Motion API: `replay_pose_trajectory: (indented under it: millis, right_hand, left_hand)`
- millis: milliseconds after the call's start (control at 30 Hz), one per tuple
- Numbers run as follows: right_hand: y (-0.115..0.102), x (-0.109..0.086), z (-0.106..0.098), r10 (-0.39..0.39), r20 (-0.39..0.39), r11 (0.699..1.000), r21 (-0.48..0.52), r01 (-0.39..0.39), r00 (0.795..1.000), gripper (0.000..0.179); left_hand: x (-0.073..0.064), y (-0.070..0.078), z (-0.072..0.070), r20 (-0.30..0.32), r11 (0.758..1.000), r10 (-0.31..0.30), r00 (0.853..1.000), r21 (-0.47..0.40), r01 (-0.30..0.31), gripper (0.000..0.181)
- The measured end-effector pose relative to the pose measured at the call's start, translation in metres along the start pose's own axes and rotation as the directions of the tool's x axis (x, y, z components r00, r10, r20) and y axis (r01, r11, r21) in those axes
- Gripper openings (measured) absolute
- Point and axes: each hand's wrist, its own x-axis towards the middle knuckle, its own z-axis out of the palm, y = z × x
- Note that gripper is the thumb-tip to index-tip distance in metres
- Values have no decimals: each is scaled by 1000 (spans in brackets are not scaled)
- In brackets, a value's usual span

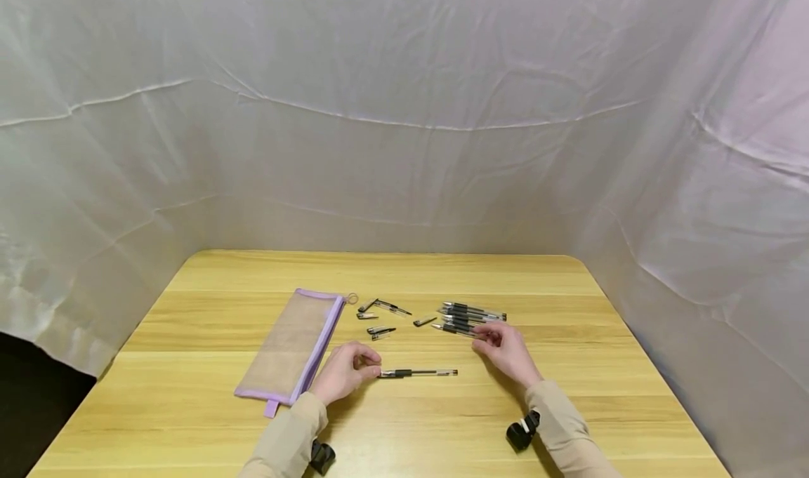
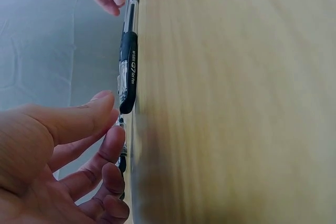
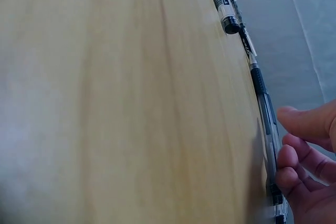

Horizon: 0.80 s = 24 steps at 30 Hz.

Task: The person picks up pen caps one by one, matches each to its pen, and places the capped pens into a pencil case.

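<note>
A capped gel pen (image 1: 417,373) with a black grip lies crosswise near the front of the table. My left hand (image 1: 346,371) is at its cap end; in the left wrist view the pen's cap (image 2: 128,87) sits just beyond the thumb and loosely bent fingers, which stand apart. My right hand (image 1: 505,352) is over the near end of a row of uncapped pens (image 1: 468,313). In the right wrist view its thumb and fingertips are beside a clear-barrelled pen (image 3: 269,124), with a gap between thumb and forefinger.
Several loose pen caps (image 1: 366,316) lie mid-table, another cap (image 1: 425,321) close to the pen row. On the left lies a purple-edged mesh zip pouch (image 1: 284,344) with a ring on its zip. Pale fabric (image 1: 404,169) hangs behind and beside the wooden table (image 1: 404,436).
</note>
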Motion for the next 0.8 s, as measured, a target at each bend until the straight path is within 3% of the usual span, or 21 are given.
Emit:
replay_pose_trajectory:
  millis: [233, 800]
  right_hand:
    - [4, 3, 2, -32, -53, 998, -50, 29, 998, 15]
    - [2, 8, 4, 9, -59, 992, -124, -17, 998, 7]
  left_hand:
    - [-1, 0, -1, 7, 1000, -6, 1000, 2, 6, 12]
    - [-1, 1, -1, 18, 1000, -2, 1000, -9, 2, 13]
